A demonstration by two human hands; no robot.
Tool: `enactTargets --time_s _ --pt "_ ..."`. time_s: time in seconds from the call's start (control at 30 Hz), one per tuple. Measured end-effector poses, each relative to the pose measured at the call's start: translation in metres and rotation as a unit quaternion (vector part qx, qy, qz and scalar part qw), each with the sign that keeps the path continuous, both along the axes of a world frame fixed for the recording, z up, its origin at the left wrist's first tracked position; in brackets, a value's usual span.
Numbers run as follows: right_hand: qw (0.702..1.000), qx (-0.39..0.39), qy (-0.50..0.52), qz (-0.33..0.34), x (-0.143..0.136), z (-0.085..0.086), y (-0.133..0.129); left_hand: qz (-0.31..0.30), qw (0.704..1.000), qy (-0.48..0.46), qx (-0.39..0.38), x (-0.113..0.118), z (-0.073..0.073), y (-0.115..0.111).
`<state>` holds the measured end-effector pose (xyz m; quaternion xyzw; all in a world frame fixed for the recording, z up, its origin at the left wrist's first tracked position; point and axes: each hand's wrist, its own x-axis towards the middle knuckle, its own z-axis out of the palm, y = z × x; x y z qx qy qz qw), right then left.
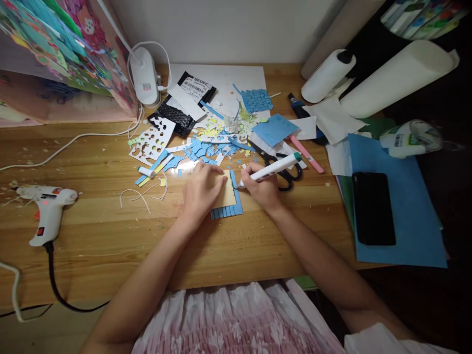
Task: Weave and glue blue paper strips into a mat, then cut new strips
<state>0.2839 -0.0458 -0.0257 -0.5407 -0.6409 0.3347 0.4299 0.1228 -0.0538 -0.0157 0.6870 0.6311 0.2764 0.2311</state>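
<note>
My right hand (pixel 263 189) is closed round a white marker (pixel 275 169) with a green end, held at a slant. Its tip is at the blue paper (pixel 239 204), beside the edge of a pale yellow card (pixel 225 194). The card lies on top of the blue paper, whose lower strip carries dark marks. My left hand (pixel 202 189) rests flat on the card's left part, thumb apart from the fingers, and covers some of it. A small white cap (pixel 146 172) lies left of that hand.
Paper scraps (pixel 206 147), black scissors (pixel 289 179) and a pink stick (pixel 306 155) lie beyond my hands. On the left is a glue gun (pixel 47 206) with a lit red light. A phone (pixel 373 209) rests on blue sheets (pixel 416 211) at the right.
</note>
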Motion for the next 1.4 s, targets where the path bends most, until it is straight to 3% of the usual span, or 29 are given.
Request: enactTargets --time_s 1.0,1.4 --pt "1.0 -0.008 0.005 0.006 0.0008 -0.0011 0.0006 -0.01 1.0 -0.008 -0.009 -0.0003 0.0007 0.0002" --pt "0.999 -0.018 -0.007 0.046 0.0042 -0.002 -0.0031 -0.006 1.0 -0.003 -0.004 0.0005 0.0012 -0.0002"
